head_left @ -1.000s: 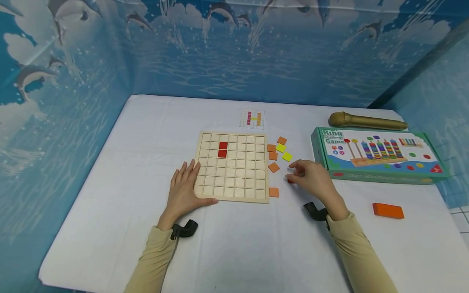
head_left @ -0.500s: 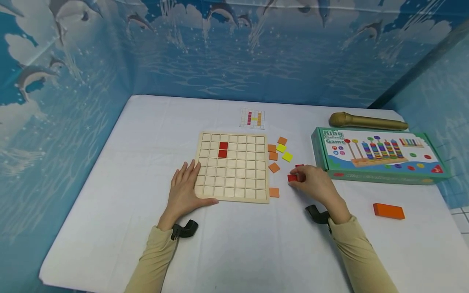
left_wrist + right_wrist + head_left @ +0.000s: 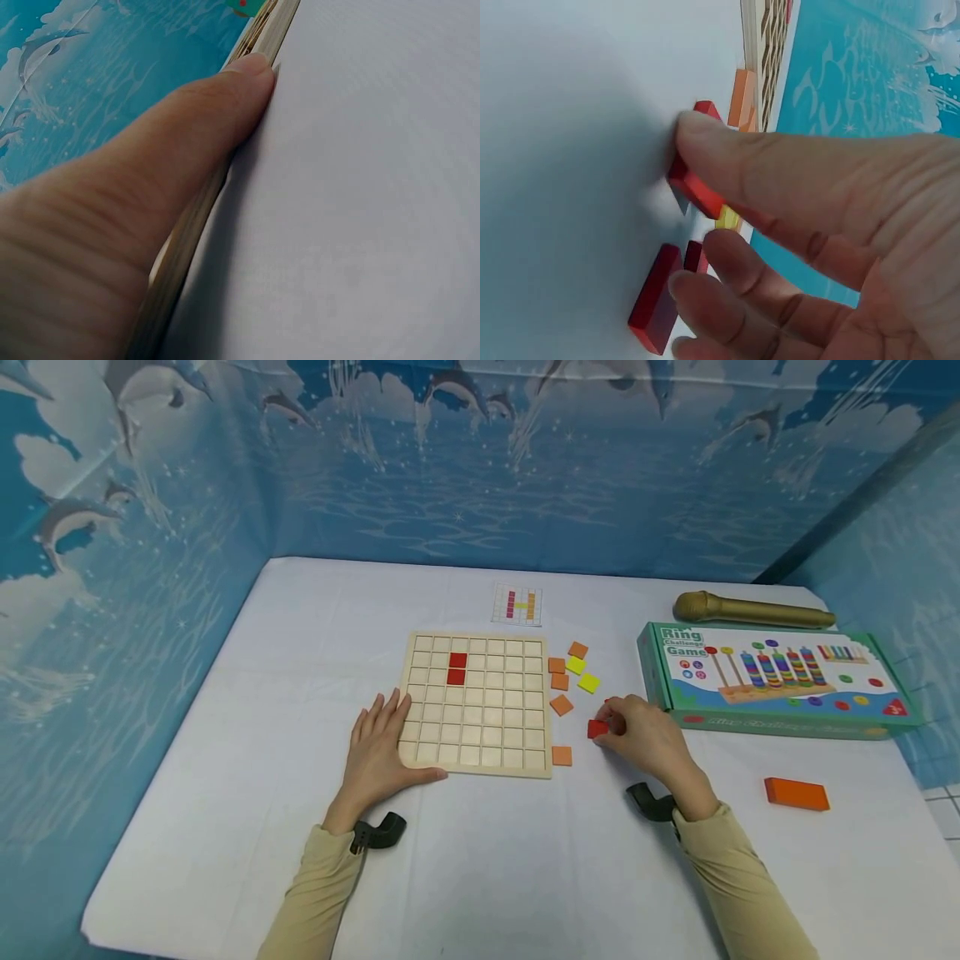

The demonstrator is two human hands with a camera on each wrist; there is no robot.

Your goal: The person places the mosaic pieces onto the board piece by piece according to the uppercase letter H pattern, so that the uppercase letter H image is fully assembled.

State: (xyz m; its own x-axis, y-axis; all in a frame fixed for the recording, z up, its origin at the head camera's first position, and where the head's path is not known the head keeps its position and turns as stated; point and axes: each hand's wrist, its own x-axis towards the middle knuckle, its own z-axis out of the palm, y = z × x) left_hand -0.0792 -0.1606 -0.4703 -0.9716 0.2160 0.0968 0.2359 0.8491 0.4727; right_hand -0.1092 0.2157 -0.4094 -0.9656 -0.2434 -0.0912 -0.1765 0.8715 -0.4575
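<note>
Two red tiles (image 3: 456, 677) sit in the far left part of the grid board (image 3: 492, 714), most cells bare, while five orange tiles (image 3: 561, 704) and two yellow tiles (image 3: 588, 682) lie unplaced to its right. Farther right, the right hand (image 3: 645, 731) pinches another red tile (image 3: 597, 729) near two more red pieces (image 3: 656, 300); the left hand (image 3: 381, 743) lies spread, fingers straight, at the board's near left corner.

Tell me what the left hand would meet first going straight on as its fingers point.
The wooden grid board, whose edge the left hand touches; whether it would push the board or slide over it is hard to judge.
</note>
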